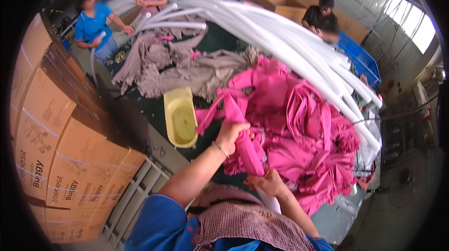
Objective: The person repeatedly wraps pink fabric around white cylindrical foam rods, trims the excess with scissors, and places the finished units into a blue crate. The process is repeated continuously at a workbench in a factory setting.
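Note:
A long pink fabric sleeve (248,152) stretches between my two hands, over the table's near edge. My left hand (230,136) is closed round its upper part. Lower down, my right hand (269,183) grips the sleeve's near end, where a white foam tube (270,202) comes out toward my apron. How far the tube reaches inside the sleeve is hidden. Just right of my hands lies a large heap of pink fabric (299,134). A yellow plastic basin (181,120) with a little liquid or a greenish bottom stands left of my left hand.
Grey-brown fabric pieces (187,78) cover the table's far left. Many white foam tubes (280,40) arch across the back and right. Stacked cardboard boxes (61,152) rise on the left beside a metal rack (135,195). Several people work around the far side, near blue crates (360,59).

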Tool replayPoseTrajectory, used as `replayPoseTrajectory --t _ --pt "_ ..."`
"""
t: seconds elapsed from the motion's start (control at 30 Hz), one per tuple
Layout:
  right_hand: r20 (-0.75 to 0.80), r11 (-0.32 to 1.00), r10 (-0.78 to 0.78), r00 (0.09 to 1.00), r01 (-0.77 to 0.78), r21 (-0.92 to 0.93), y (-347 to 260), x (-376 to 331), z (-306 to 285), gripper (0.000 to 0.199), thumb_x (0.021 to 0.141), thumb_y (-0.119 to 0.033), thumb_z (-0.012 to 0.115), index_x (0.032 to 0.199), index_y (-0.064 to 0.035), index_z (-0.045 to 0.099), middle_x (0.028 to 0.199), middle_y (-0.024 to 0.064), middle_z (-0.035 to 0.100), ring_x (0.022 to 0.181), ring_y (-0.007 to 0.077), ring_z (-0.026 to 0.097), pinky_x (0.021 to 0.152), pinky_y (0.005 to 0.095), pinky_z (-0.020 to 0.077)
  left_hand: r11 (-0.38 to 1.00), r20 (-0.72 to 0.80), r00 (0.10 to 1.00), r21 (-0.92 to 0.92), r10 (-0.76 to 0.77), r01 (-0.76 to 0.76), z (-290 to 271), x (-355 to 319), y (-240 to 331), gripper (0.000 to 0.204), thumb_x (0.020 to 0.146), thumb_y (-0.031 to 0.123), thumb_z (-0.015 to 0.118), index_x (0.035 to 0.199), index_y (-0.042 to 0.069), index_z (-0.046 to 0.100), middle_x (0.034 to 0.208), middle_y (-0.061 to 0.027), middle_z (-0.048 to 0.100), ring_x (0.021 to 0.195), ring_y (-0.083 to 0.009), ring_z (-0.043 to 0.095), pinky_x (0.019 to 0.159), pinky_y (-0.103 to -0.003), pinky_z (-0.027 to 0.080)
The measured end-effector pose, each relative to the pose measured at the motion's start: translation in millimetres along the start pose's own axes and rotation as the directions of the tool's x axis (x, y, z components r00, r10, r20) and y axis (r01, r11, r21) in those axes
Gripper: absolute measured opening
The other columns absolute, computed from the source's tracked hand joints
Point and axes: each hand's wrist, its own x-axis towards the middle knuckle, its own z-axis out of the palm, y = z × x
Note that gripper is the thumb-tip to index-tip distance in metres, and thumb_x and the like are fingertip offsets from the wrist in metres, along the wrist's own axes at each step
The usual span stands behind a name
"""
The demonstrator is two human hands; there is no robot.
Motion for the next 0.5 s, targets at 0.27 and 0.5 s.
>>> replayPoseTrajectory --t 0.27,0.5 --pt "0.054 0.999 0.031 0.998 -0.029 -0.035 -35 -1 13 0.026 0.083 -0.015 0.069 0.098 0.005 0.061 0.07 0.0057 0.063 0.059 0.011 0.06 0.055 0.0277 0.0491 1.0 -0.039 0.999 0.01 -0.009 0.01 14 -14 16 0.014 0.081 0.012 0.072 0.085 0.0 0.064 0.074 -0.0095 0.064 0.07 -0.0238 0.065 0.073 -0.037 0.052" --pt "-0.191 0.966 -0.244 0.951 0.222 -0.131 -61 0 6 0.05 0.084 -0.025 0.077 0.117 0.0055 0.055 0.08 0.0084 0.064 0.072 0.0139 0.062 0.068 0.0299 0.0515 0.988 0.079 0.991 -0.118 0.107 -0.097 29 -9 12 0.02 0.088 0.022 0.071 0.094 0.004 0.063 0.083 -0.0094 0.067 0.081 -0.0258 0.069 0.072 -0.039 0.055"
